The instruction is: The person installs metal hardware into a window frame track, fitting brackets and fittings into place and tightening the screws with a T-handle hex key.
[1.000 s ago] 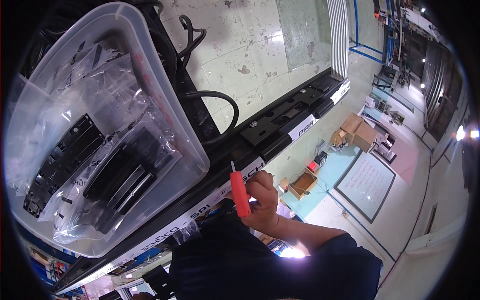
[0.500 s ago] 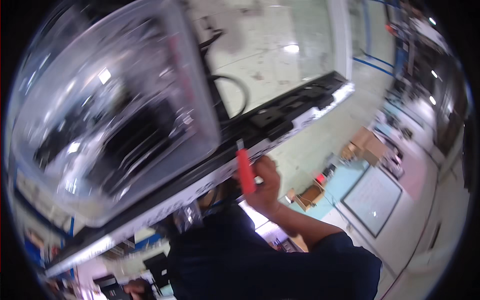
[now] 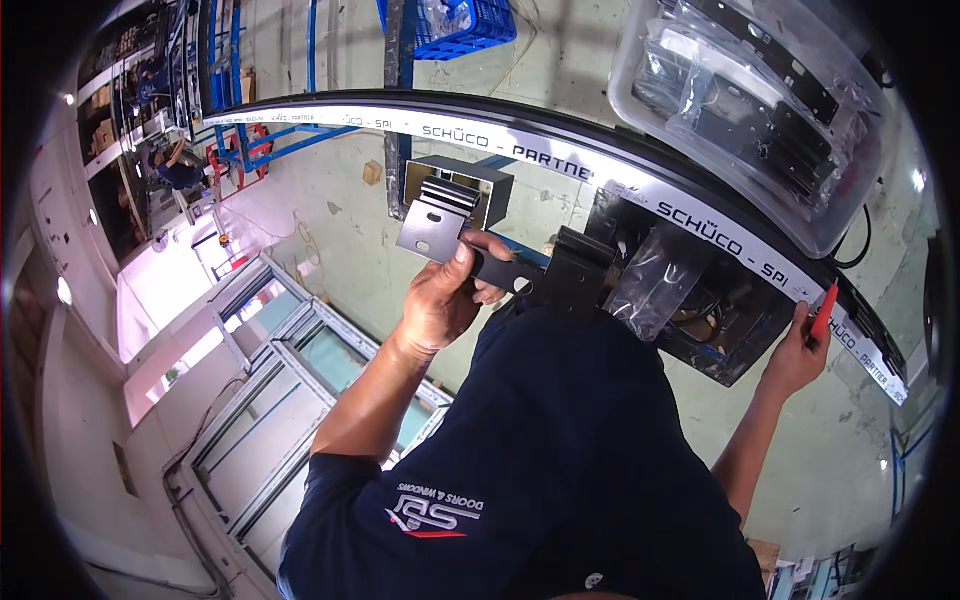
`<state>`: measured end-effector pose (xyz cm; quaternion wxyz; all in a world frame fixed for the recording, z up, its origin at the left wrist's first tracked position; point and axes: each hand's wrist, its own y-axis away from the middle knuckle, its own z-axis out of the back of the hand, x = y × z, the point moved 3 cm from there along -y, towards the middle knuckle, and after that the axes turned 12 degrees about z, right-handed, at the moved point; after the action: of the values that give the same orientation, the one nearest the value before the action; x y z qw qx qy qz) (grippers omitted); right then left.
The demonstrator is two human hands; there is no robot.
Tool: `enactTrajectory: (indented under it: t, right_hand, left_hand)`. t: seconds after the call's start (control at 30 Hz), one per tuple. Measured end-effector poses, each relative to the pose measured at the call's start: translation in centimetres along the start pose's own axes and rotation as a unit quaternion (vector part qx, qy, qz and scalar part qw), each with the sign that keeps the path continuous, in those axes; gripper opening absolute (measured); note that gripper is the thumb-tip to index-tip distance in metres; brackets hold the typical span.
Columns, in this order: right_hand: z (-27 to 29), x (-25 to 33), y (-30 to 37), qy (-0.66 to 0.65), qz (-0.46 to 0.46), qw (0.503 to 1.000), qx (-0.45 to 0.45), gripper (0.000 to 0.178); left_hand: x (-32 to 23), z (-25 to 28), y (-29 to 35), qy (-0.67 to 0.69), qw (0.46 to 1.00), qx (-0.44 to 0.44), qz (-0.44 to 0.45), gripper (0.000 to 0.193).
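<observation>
My left hand [image 3: 440, 300] is closed around the middle of a black metal hinge piece [image 3: 505, 270]. Flat plates show at both its ends, and the left plate shines silver with slots in it. In my right hand [image 3: 797, 352] is a red-handled tool [image 3: 824, 312], pointing up against the long profile [image 3: 490, 142]. A white printed strip runs along that profile, which crosses from far left to right. Its tip is too small to make out. Between my hands, below the profile, a clear plastic bag [image 3: 655, 285] lies over a dark open box [image 3: 735, 375].
A clear plastic tub [image 3: 628, 75] of black metal plates and bagged parts stands beyond the profile at right. A hollow metal box section [image 3: 492, 195] sits past my left hand. A blue crate [image 3: 480, 38] is at the back. Window frames [image 3: 300, 350] lean at lower left.
My view has swung, so the tub now appears at the upper right instead of the left. My left hand now shows, holding the hinge piece. The red-handled tool stays in my right hand.
</observation>
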<state>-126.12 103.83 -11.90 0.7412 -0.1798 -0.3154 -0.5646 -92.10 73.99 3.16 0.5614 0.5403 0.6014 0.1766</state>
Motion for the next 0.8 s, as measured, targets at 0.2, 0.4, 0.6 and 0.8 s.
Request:
enactTrajectory:
  t: [0.2,0.4,0.6,0.8]
  right_hand:
    - [-0.2,-0.4,-0.5,-0.101,0.044,0.994,-0.012,0.032]
    - [-0.8,11.9,3.4,-0.207,0.165,0.962,0.073,0.027]
    - [-10.6,29.7,19.0,-0.38,0.137,0.727,0.555,0.031]
    - [-18.3,37.0,36.4,-0.275,0.119,0.65,0.698,0.03]
  left_hand:
    - [0.5,4.1,3.3,-0.218,0.966,-0.115,-0.08,0.028]
    - [-1.5,6.4,8.3,-0.743,0.538,-0.231,-0.325,0.015]
    - [-0.1,14.0,13.2,-0.854,0.343,-0.196,-0.338,0.009]
    - [2.6,24.7,18.3,-0.85,0.272,-0.228,-0.39,0.009]
